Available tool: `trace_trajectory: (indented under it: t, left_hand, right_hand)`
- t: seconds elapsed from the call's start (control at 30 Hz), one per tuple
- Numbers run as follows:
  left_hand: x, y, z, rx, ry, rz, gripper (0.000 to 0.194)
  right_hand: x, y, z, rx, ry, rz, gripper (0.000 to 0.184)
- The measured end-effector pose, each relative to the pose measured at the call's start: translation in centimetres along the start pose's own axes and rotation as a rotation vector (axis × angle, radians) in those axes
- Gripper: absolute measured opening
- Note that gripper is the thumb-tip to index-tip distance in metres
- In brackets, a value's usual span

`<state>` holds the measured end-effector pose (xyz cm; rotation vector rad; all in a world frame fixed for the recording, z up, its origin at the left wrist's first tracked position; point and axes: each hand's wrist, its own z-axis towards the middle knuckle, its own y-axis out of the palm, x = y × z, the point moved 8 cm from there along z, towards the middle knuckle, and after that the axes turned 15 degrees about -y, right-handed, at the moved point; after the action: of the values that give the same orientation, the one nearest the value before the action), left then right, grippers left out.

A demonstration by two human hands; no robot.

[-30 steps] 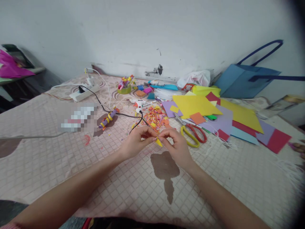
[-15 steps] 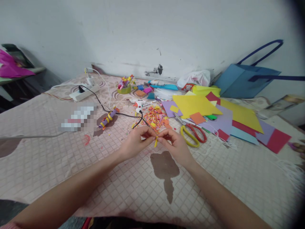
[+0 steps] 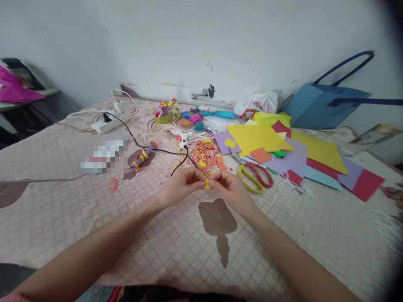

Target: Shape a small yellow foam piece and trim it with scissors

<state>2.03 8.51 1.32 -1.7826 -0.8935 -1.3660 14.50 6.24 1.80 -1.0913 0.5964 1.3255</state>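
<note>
My left hand (image 3: 180, 186) and my right hand (image 3: 230, 190) meet over the quilted pink cloth (image 3: 94, 209), fingertips pinched together on a small yellow paper piece (image 3: 207, 183). Only a tiny bit of the paper shows between the fingers. Just beyond my hands lies a heap of orange, red and yellow paper scraps (image 3: 206, 155). Red and yellow scissors (image 3: 255, 176) lie right of my right hand. A white glue gun (image 3: 182, 136) with a black cord sits behind the scraps.
Coloured paper sheets (image 3: 283, 147) spread at the right, with a blue bag (image 3: 327, 107) against the wall. A purple paper roll (image 3: 142, 157), a white power strip (image 3: 110, 121) and a green tape roll (image 3: 163, 117) lie to the left and back. A dark stain (image 3: 218, 222) marks the cloth.
The yellow paper piece hung as a longer strip below my fingertips; now it is folded smaller and mostly tucked between them. My hands have stayed in place.
</note>
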Motion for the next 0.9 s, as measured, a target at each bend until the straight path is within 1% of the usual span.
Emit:
trace_trajectory:
  t: [0.13,0.27,0.37,0.5,0.6,0.73,0.83,0.9]
  left_hand:
    - [-0.5,-0.2,0.4,0.004,-0.028,-0.009,0.023]
    - [-0.4,-0.2,0.3,0.032,-0.012,0.095,0.027]
    - [0.0,-0.3,0.1,0.06,0.031,0.161,0.029]
    - [0.3,-0.4,-0.1,0.095,0.056,0.142,0.03]
    - [-0.1,-0.3,0.0,0.079,0.006,0.074,0.03]
    - [-1.1,0.1,0.2,-0.037,-0.144,-0.052,0.029]
    - [-1.5,0.2,0.2,-0.075,-0.21,-0.108,0.031]
    - [-1.6,0.1,0.2,-0.08,-0.236,-0.17,0.033]
  right_hand:
    - [0.1,0.2,-0.1,-0.019,0.012,-0.022,0.015]
    - [-0.4,0.4,-0.2,-0.046,-0.013,-0.106,0.016]
    - [-0.3,0.7,-0.2,-0.065,0.011,-0.058,0.019]
    - [0.1,1.0,-0.3,-0.072,0.043,0.022,0.023]
    - [0.0,0.9,-0.3,-0.07,0.035,-0.001,0.024]
    - [0.2,0.3,-0.2,-0.041,0.017,-0.052,0.025]
    - [0.6,0.0,-0.2,0.002,0.03,-0.015,0.027]
    - [1.2,-0.2,-0.3,0.049,0.074,0.044,0.032]
